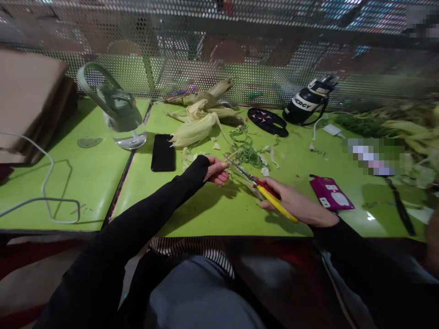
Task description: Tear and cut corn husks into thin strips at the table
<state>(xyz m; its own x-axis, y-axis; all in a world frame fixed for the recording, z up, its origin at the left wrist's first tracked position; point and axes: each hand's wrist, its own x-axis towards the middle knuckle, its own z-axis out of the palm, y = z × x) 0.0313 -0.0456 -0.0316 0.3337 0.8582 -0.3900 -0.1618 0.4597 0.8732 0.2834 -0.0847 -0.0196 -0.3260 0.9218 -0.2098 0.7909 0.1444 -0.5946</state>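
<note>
My right hand grips the scissors, yellow and red at the handles with slim grey blades, above the green table. My left hand pinches a thin pale strip by the blade tips (whether they're parted, I can't tell). Bare tabletop runs to the table's near edge; green strings crowd behind. I count two bottles, one phone.
</note>
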